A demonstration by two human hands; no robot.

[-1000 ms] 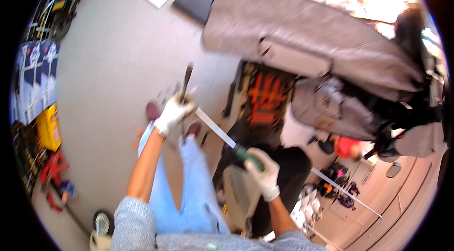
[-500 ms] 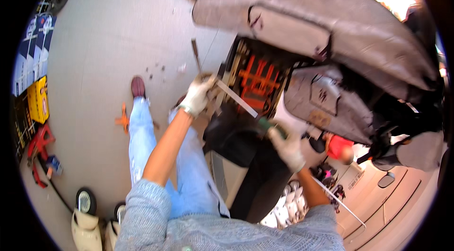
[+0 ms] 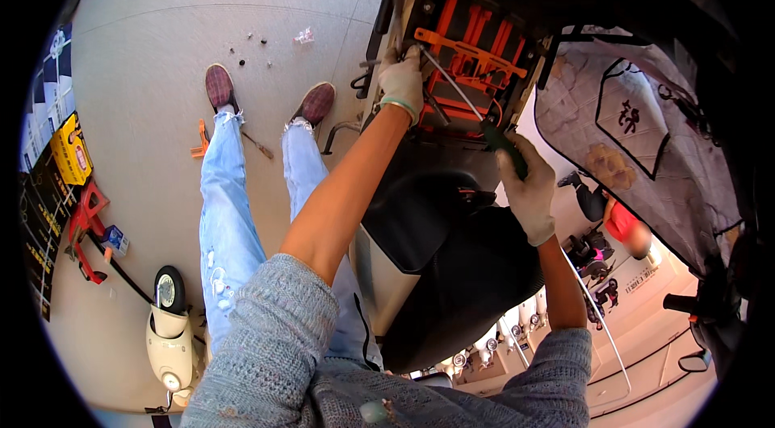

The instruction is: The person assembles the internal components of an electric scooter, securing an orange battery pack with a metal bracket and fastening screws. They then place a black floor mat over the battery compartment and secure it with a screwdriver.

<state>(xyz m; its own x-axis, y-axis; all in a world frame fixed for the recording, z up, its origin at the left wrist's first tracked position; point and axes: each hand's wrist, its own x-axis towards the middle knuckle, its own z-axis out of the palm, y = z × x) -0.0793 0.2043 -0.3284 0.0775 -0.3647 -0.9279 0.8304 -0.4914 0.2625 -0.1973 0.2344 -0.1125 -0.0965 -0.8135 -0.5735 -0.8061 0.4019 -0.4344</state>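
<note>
My right hand [image 3: 529,190], in a pale work glove, is closed around the green handle of a screwdriver [image 3: 456,87]. Its long metal shaft slants up and left, ending by the fingertips of my left hand [image 3: 401,83]. That hand is gloved too, its fingers closed around a dark metal tool [image 3: 398,12] whose exact kind is unclear. Both hands are at an open compartment in a scooter, at its left edge and near corner. Inside lie orange bars, with an orange bracket [image 3: 472,55] across them.
A black scooter seat [image 3: 424,222] is below the compartment; a grey quilted cover [image 3: 638,117] hangs at right. Small screws [image 3: 242,62], an orange part [image 3: 200,140] and a screwdriver [image 3: 260,146] lie on the floor. A person in red [image 3: 626,226] is farther off.
The view has shifted toward the compartment. My left hand, with its tool, has gone from beside the compartment to its left edge; the screwdriver has come over the orange bars.
</note>
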